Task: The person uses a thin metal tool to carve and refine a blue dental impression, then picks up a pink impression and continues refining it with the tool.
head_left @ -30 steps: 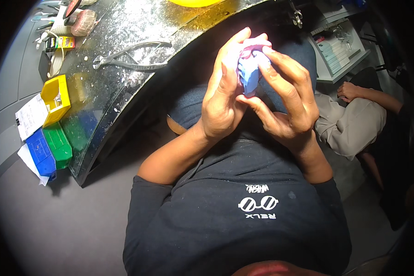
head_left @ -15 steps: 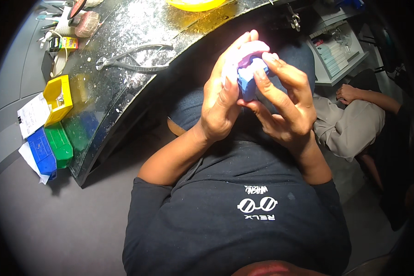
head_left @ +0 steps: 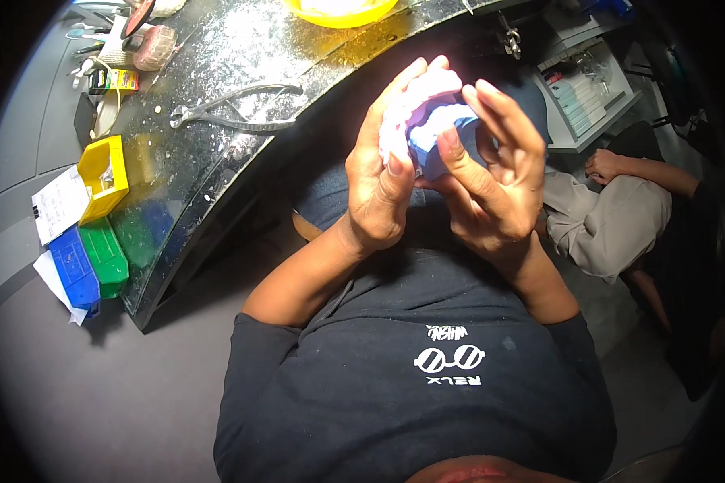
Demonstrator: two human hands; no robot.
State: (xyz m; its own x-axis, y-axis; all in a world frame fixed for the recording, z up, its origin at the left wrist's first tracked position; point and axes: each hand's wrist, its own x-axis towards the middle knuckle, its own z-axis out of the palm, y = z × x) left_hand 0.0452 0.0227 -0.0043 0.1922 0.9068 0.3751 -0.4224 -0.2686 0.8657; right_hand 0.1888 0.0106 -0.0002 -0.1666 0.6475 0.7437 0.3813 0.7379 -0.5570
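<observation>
My left hand (head_left: 374, 185) is closed round a pale pink dental cast (head_left: 428, 90), the thumb pressed along its near edge and the fingers behind it. In my right hand (head_left: 495, 189) is a blue dental cast (head_left: 428, 137), held by the thumb and lower fingers, while the upper fingers stand up off it. The two casts lie side by side, their near parts close together or touching; I cannot tell which. Bright light washes out their toothed surfaces. Both hands are above my lap, just off the bench edge.
On the dusty dark bench (head_left: 242, 56) lie long-handled metal nippers (head_left: 234, 117). A yellow bowl (head_left: 342, 18) stands at the far edge. Yellow (head_left: 109, 197), green (head_left: 109, 262) and blue (head_left: 74, 262) bins hang at the left. Another person's arm (head_left: 652, 169) and an opened drawer (head_left: 584, 97) are at right.
The casts have turned so that more of the pink one and of the blue one's top shows. My right upper fingers have lifted off the casts, and both hands have shifted slightly left.
</observation>
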